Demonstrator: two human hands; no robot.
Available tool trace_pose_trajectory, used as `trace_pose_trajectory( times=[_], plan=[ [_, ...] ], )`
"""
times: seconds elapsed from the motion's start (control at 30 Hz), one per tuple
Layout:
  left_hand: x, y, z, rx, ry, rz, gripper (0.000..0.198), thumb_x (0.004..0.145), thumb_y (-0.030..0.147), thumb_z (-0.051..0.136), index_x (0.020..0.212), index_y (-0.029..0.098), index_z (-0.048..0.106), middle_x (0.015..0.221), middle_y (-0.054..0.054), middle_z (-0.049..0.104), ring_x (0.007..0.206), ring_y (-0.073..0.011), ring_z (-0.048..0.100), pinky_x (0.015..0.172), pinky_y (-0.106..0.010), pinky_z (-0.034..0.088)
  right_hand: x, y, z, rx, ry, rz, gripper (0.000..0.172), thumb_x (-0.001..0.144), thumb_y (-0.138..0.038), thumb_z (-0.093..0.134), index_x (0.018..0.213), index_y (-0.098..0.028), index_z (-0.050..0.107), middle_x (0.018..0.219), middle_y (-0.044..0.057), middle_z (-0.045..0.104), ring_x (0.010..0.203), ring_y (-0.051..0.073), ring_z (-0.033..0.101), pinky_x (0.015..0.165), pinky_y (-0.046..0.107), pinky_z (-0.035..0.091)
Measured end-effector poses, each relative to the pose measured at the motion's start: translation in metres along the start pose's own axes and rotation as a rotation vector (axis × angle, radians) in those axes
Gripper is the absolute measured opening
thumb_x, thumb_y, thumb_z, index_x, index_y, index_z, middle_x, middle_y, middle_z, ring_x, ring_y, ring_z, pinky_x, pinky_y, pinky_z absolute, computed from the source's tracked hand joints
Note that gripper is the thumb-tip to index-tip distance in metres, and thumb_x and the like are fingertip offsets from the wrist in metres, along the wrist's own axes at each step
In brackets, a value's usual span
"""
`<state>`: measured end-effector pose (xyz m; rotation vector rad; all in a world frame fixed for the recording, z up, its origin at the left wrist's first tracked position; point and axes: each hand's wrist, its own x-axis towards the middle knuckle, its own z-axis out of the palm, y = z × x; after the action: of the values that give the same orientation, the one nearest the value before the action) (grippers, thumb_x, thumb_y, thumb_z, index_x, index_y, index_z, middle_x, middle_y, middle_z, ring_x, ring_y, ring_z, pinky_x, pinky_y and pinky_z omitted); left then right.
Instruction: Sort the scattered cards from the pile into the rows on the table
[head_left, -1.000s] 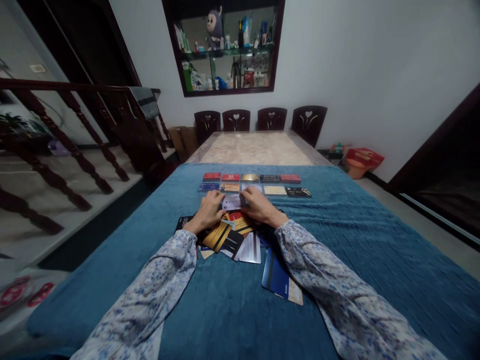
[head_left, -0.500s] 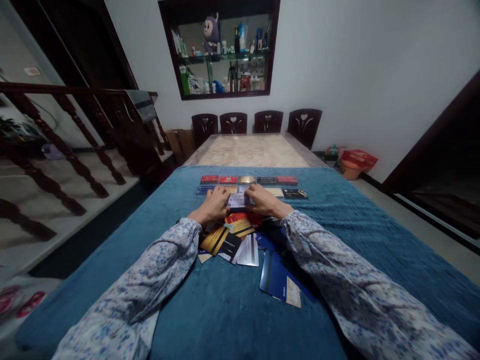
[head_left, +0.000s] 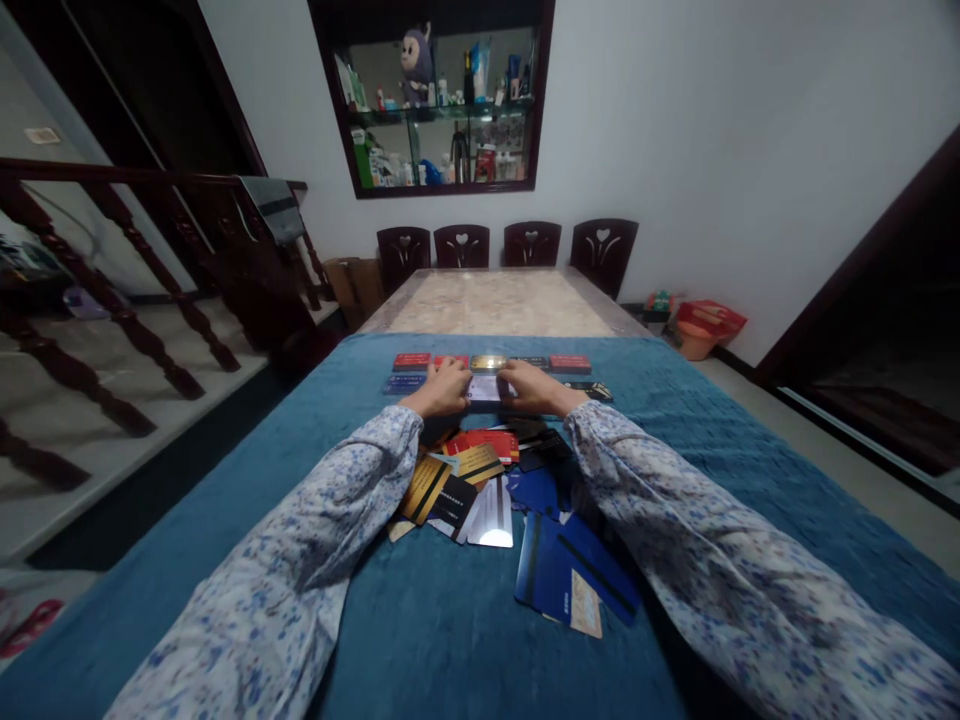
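My left hand [head_left: 444, 388] and my right hand [head_left: 536, 388] grip a stack of silver-white cards [head_left: 486, 389] from its two short sides, fingers closed on it. The stack sits in the nearer row of card stacks, between a blue stack [head_left: 407, 384] and a black stack [head_left: 590, 391]. My fingers cover parts of that row. Behind it runs another row, with a gold stack [head_left: 488, 362] in the middle and a red stack [head_left: 569, 364] at its right. Between my forearms lies a loose pile with gold cards [head_left: 426, 487], red cards [head_left: 487, 443] and blue cards [head_left: 546, 562].
A blue cloth [head_left: 420, 620] covers the near part of the table, and the bare marble-like tabletop [head_left: 502, 300] shows beyond it. Several dark chairs [head_left: 532, 245] stand at the far end. A wooden railing [head_left: 150, 180] runs along the left.
Both hands have moved the silver-white stack forward, away from me, from above the loose pile into the nearer row. More of the loose red and black cards now shows.
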<state>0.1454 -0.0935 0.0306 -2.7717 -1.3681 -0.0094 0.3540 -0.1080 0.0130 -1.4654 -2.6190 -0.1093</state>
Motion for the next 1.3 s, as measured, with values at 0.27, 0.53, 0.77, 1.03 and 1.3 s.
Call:
trace_pose_trajectory(
  times=[0.27,0.53,0.77,1.03,1.3],
  plan=[
    [0.037,-0.010,0.015,-0.012,-0.024,-0.027,0.041,0.082,0.032,0.069,0.123,0.023,0.065,0.133,-0.013,0.056,0.130,-0.0363,0.041,0.101,-0.054,0.041,0.012,0.015,-0.003,-0.011,-0.081,0.077,0.028,0.085,-0.023,0.065,0.110,-0.012,0.071,0.117,0.017,0.067,0.100,0.025,0.066,0.086,0.029,0.049],
    [0.051,-0.012,0.018,-0.007,-0.087,-0.005,0.034,0.078,0.029,0.066,0.111,0.019,0.068,0.128,-0.015,0.060,0.128,-0.0370,0.044,0.103,-0.057,0.039,0.020,0.022,0.003,-0.032,-0.132,0.103,0.034,0.083,-0.022,0.068,0.115,-0.012,0.071,0.121,0.017,0.069,0.104,0.026,0.067,0.084,0.026,0.049],
    [0.060,-0.017,0.025,-0.023,-0.123,-0.004,0.028,0.076,0.028,0.065,0.103,0.019,0.068,0.121,-0.014,0.066,0.124,-0.0367,0.049,0.103,-0.057,0.040,0.024,0.028,0.009,-0.034,-0.147,0.094,0.024,0.083,-0.026,0.067,0.104,-0.015,0.075,0.111,0.014,0.073,0.099,0.024,0.069,0.081,0.026,0.050],
    [0.061,-0.019,0.026,-0.023,-0.122,0.036,0.023,0.076,0.029,0.067,0.097,0.020,0.067,0.120,-0.013,0.065,0.123,-0.0350,0.049,0.103,-0.053,0.041,0.027,0.030,0.012,-0.050,-0.168,0.049,0.029,0.082,-0.024,0.066,0.107,-0.014,0.075,0.109,0.014,0.075,0.101,0.025,0.069,0.082,0.025,0.049],
    [0.059,-0.016,0.021,-0.010,-0.146,0.053,0.028,0.077,0.028,0.065,0.105,0.021,0.068,0.128,-0.013,0.062,0.132,-0.0363,0.042,0.108,-0.056,0.038,0.030,0.031,0.013,-0.038,-0.192,0.065,0.034,0.080,-0.023,0.067,0.112,-0.016,0.074,0.106,0.011,0.076,0.098,0.024,0.070,0.079,0.024,0.049]
  ],
)
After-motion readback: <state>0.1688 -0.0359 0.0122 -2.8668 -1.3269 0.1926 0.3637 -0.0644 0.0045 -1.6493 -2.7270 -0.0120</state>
